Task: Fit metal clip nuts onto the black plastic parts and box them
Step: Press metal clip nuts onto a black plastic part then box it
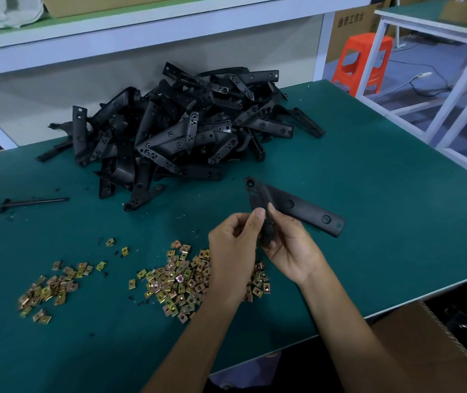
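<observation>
One black part (297, 207): right hand (289, 248) fingers curled round it, left hand (232, 251) pinching its edge. Seat clip nut (179, 278) squarely over hole

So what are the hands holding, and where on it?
One black plastic part: the right hand holds its near end from below, and the left hand pinches that same end. Any clip there is hidden.

One held black part (306, 211); one parts pile (187, 129); two clip-nut heaps (187, 279) (48, 290); one stool (361, 63).
</observation>
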`<act>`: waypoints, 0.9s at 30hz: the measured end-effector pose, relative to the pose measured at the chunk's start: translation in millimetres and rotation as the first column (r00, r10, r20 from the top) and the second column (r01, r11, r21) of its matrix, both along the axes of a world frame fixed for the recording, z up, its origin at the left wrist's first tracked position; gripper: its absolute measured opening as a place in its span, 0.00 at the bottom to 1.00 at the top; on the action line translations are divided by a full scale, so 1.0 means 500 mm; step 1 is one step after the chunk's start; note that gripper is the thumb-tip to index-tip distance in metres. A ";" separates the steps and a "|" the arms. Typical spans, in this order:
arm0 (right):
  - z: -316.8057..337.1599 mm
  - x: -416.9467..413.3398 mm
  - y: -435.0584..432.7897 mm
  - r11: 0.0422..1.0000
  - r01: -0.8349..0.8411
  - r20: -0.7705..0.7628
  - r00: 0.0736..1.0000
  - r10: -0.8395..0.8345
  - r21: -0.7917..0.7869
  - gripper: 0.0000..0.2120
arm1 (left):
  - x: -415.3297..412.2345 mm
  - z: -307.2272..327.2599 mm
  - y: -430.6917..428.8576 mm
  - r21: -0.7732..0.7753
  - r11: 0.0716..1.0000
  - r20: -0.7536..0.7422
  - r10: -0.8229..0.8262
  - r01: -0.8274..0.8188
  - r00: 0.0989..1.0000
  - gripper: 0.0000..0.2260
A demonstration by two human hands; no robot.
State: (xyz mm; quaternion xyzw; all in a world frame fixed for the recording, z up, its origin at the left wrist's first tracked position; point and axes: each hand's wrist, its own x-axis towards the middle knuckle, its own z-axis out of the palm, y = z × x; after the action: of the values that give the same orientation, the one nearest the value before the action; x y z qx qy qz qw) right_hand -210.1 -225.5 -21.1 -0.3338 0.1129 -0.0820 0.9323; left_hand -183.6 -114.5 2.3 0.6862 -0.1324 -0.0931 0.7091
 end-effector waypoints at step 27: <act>0.012 0.000 -0.018 0.934 0.119 0.028 0.990 -0.136 0.336 0.11 | 0.133 -0.020 0.105 0.850 0.522 0.193 -0.443 0.076 0.876 0.04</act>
State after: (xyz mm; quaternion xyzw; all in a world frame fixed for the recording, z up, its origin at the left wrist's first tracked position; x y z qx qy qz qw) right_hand -210.1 -234.7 -15.3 -0.1610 0.1231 -0.1304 0.9705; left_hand -117.3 -62.2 -7.9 0.9106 -0.3139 -0.1136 0.2436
